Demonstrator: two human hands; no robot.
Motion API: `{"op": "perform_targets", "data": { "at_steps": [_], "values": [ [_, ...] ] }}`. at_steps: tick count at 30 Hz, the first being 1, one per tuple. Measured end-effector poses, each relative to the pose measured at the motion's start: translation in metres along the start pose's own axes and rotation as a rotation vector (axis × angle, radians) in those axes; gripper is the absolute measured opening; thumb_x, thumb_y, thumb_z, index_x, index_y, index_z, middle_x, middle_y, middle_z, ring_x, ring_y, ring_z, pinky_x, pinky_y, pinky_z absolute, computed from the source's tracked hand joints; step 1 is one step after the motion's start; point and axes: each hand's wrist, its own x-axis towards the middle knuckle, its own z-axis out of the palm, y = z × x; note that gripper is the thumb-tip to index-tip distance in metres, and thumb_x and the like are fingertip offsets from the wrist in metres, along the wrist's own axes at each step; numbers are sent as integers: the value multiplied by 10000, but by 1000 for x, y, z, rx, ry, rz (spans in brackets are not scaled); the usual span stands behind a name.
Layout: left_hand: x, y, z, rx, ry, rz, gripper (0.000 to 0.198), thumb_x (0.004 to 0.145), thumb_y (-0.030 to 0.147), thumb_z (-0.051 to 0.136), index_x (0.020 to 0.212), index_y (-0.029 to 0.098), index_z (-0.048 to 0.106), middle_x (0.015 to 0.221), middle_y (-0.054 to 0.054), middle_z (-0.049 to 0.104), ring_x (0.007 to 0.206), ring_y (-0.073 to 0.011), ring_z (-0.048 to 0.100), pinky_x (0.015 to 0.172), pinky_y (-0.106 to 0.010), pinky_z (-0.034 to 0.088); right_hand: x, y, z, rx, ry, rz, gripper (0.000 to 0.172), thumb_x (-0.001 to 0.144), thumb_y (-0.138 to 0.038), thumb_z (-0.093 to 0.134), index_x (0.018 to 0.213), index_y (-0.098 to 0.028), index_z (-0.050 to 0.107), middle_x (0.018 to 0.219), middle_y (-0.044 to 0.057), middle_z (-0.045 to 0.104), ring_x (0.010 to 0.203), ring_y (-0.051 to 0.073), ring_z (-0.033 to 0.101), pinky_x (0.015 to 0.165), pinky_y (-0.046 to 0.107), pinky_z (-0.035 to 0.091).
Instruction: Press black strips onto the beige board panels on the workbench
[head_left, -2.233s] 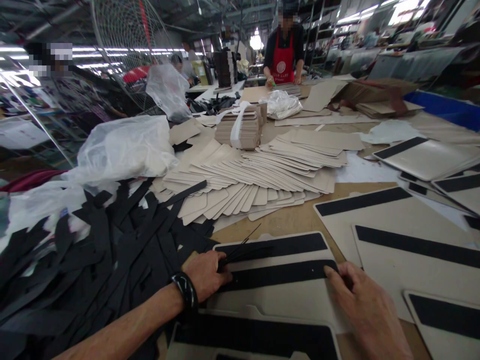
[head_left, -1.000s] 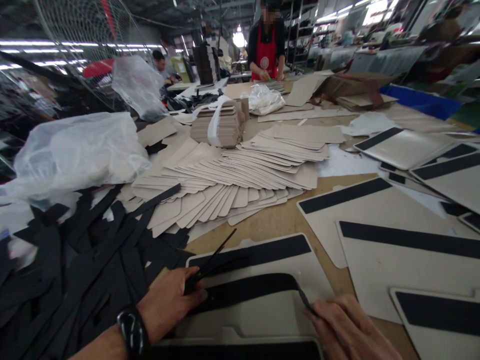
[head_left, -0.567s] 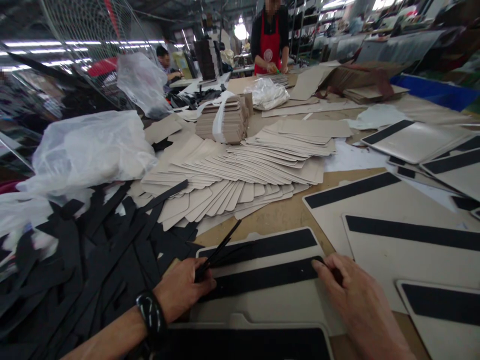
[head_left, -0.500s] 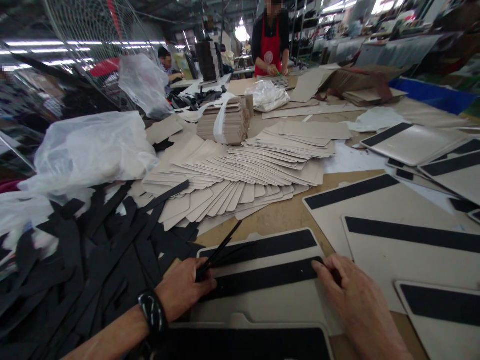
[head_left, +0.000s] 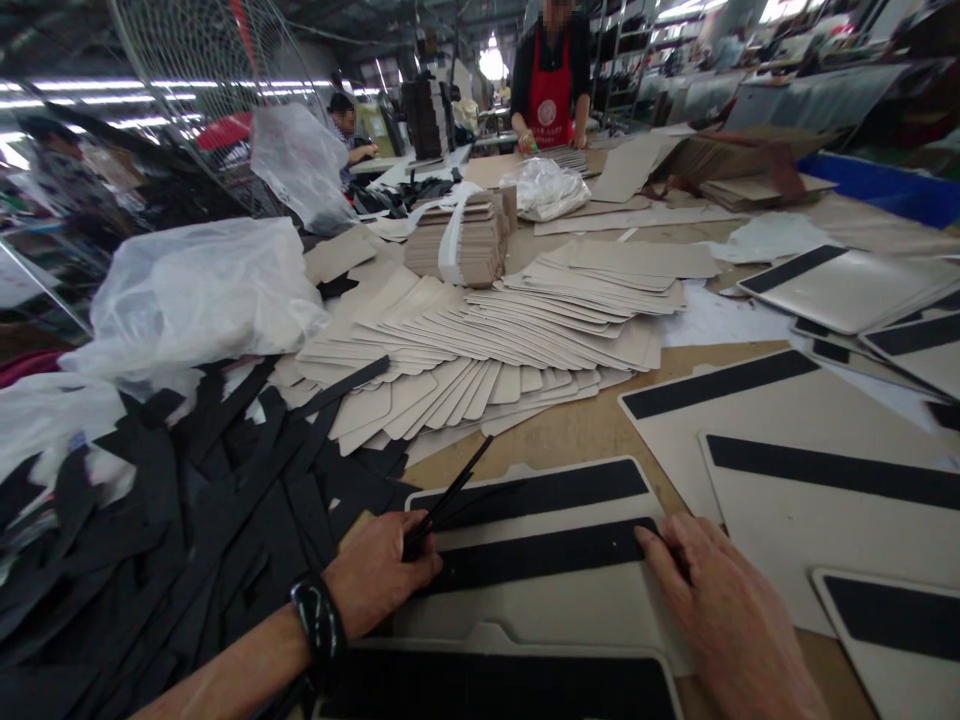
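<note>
A beige board (head_left: 555,600) lies in front of me with a black strip (head_left: 540,556) laid across its middle and another black strip (head_left: 540,492) along its far edge. My left hand (head_left: 382,575), with a black watch on the wrist, presses the left end of the middle strip and pinches several thin black strips (head_left: 450,495) that stick up and to the right. My right hand (head_left: 720,610) lies flat with its fingers on the strip's right end.
A heap of black strips (head_left: 187,520) fills the left. Fanned beige cards (head_left: 495,340) and a bundled stack (head_left: 457,240) lie beyond. Boards with black strips (head_left: 810,470) cover the right. Clear plastic bags (head_left: 195,290) sit left. A person in a red apron (head_left: 551,90) works at the far end.
One second ago my right hand held the strip's right end lifted in a curve; it has since been laid flat on the board, with both hands pressing its ends.
</note>
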Motion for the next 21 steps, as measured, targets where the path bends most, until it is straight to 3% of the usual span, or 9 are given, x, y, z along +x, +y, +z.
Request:
{"op": "perform_targets", "data": {
  "at_steps": [7,13,21],
  "values": [
    [-2,3,1,-18,-5,-10,155,690,353,499,639,209,470,561,62,479,553,-126,459,527,-233,314,0,1,-2,-46,21,-30,385,940,-354,220,818,-215,557,761,48,558,723,187,544,582,303,428],
    [-2,3,0,-42,-10,-13,162,685,359,513,636,210,472,559,63,474,562,-127,466,531,-228,322,1,-1,-3,-22,0,12,303,917,-364,319,746,-230,531,717,31,559,672,183,540,560,304,418],
    [-2,5,-2,-11,-6,-8,178,692,378,516,650,206,496,577,57,507,573,-132,488,545,-231,331,1,-1,-3,24,-1,27,366,929,-402,238,792,-228,530,743,47,555,707,193,537,576,309,415]
  ]
}}
